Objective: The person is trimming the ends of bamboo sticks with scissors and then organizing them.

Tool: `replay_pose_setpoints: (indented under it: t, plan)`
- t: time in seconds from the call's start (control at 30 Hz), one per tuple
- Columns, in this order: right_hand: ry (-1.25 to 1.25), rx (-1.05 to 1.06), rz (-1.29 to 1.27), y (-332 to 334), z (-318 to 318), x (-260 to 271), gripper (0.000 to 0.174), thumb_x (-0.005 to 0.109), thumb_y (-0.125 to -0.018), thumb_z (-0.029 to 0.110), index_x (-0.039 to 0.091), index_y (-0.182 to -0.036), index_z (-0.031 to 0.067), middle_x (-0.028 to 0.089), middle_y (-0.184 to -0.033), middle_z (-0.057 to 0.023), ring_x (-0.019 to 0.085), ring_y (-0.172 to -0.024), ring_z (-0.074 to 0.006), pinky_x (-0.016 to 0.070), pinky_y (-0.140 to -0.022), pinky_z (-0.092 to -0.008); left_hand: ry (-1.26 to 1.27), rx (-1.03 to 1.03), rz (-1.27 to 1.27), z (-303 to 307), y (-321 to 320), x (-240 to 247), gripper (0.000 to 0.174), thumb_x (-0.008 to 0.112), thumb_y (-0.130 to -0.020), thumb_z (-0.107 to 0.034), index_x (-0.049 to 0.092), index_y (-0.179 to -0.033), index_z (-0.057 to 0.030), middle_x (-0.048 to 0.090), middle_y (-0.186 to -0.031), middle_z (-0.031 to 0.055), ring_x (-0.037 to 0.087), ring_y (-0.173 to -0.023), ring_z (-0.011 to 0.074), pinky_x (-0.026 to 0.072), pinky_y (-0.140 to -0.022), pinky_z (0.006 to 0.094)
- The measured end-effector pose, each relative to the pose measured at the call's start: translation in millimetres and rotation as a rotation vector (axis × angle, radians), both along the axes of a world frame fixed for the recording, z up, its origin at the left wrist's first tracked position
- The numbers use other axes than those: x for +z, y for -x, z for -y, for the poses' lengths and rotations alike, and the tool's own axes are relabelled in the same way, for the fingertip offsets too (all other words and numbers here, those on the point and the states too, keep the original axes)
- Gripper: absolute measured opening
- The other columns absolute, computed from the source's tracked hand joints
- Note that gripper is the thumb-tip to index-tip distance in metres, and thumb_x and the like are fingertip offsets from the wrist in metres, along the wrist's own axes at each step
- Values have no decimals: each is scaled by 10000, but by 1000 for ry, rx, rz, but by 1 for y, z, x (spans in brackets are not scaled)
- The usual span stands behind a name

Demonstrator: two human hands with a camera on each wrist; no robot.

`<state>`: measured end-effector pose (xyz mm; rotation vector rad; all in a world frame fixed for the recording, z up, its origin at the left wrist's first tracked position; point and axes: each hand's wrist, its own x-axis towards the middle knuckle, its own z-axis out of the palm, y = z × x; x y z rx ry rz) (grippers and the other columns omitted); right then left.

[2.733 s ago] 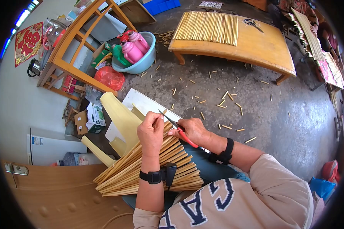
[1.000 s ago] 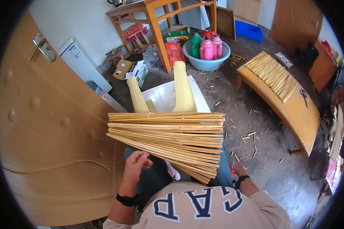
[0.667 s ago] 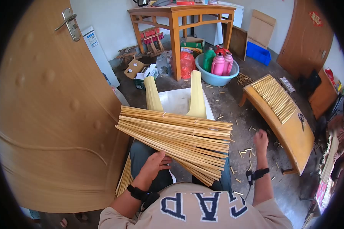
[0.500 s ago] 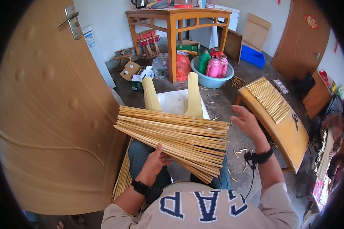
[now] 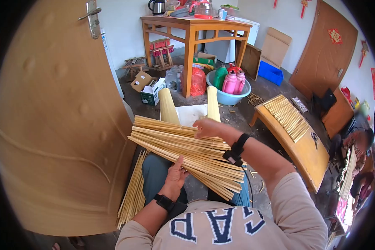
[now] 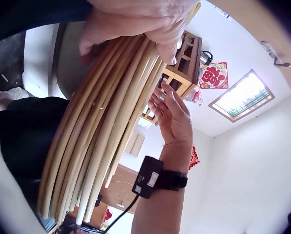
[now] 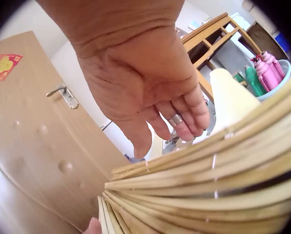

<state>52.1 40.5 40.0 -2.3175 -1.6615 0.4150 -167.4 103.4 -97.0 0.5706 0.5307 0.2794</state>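
A fan-shaped mat of thin straw-coloured sticks (image 5: 183,152), tied across with thread, lies over the person's knees. The left hand (image 5: 174,179) grips its near edge, thumb on top and fingers underneath. In the left wrist view the sticks (image 6: 99,117) run down from that hand. Over the mat's far edge hovers the right hand (image 5: 208,128), palm down with fingers loosely bent, holding nothing. The right wrist view has this hand (image 7: 140,83) just above the sticks (image 7: 208,190), with short white thread stitches showing between them.
Beyond the mat stand two pale yellow legs (image 5: 167,106) of an upturned stool. A wooden door (image 5: 66,125) is close on the left, with more sticks (image 5: 132,189) beside the knee. At right, a low table (image 5: 312,162) bears another stick mat (image 5: 287,116) and scissors (image 5: 315,139).
The red-handled scissors have left the right hand. That hand swung out right and came back over the mat's far edge. The left hand let go near the scissors and took the mat's near edge.
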Motion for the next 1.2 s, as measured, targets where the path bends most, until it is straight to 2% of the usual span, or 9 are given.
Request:
replay_pose_setpoints:
  t: [0.3, 0.47, 0.7, 0.77, 0.8, 0.83, 0.9, 1.1, 1.2]
  plan:
    - [38, -25, -129, 2, -18, -32, 556, 713, -705, 289, 530, -1161, 29, 592, -1078, -196, 564, -1005, -326, 444, -855, -361, 228, 128, 259, 8, -16, -2, 381, 683, -764, -114, 535, -1106, -37, 604, -1010, 76, 584, -931, 202, 479, -831, 331]
    - [-227, -2, 166, 13, -20, -49, 323, 671, -709, 193, 532, -950, 28, 617, -889, -167, 588, -837, -353, 465, -732, -407, 227, 135, 256, 10, -8, 7, 392, 650, -744, -53, 527, -1115, -21, 603, -1055, 95, 571, -998, 236, 468, -890, 367]
    - [-311, -155, 188, 19, -19, -15, 271, 622, -735, 174, 507, -935, 32, 608, -827, -175, 583, -774, -378, 461, -694, -430, 211, 173, 293, 13, 2, 15, 376, 649, -740, -42, 538, -1099, -27, 608, -1050, 96, 576, -1003, 235, 482, -872, 363]
    - [-423, -136, 16, 13, -5, 6, 282, 617, -748, 184, 516, -970, 42, 605, -849, -204, 582, -786, -386, 466, -704, -420, 188, 158, 288, 12, 6, 24, 382, 649, -739, -38, 536, -1104, -29, 608, -1051, 94, 575, -1008, 234, 485, -868, 361]
    - [-428, -110, 130, 13, -4, 7, 281, 626, -765, 157, 527, -997, 33, 622, -834, -176, 616, -758, -298, 478, -688, -366, 153, 186, 332, 11, 9, 30, 408, 644, -728, -6, 530, -1119, -30, 600, -1062, 86, 573, -1008, 230, 487, -866, 355]
    - [-437, -137, 136, 11, 4, 22, 281, 626, -765, 157, 527, -997, 33, 622, -834, -176, 616, -758, -298, 478, -688, -366, 113, 185, 374, 10, 10, 38, 436, 639, -717, 25, 525, -1134, -31, 592, -1073, 79, 570, -1009, 227, 488, -865, 349]
    - [-426, -149, -341, -4, 21, 59, 249, 634, -782, 117, 546, -993, 17, 626, -825, -97, 612, -742, -169, 482, -666, -290, 63, 157, 363, 10, 9, 54, 468, 632, -717, 30, 503, -1163, -25, 584, -1086, 80, 569, -1011, 239, 495, -852, 355]
    - [-701, -246, -990, 13, 65, 103, 257, 683, -772, 136, 583, -962, -6, 622, -867, -71, 594, -757, -130, 479, -662, -250, -355, 161, 427, -24, 11, 124, 421, 635, -755, -2, 493, -1151, 24, 585, -1063, 136, 585, -966, 249, 494, -842, 348]
    - [-752, -234, -1026, 16, 74, 110, 283, 714, -745, 112, 593, -974, -2, 629, -876, -82, 609, -744, -142, 500, -670, -268, -458, 160, 441, -40, 5, 156, 421, 641, -763, -9, 490, -1154, 29, 589, -1059, 132, 588, -959, 243, 493, -843, 344]
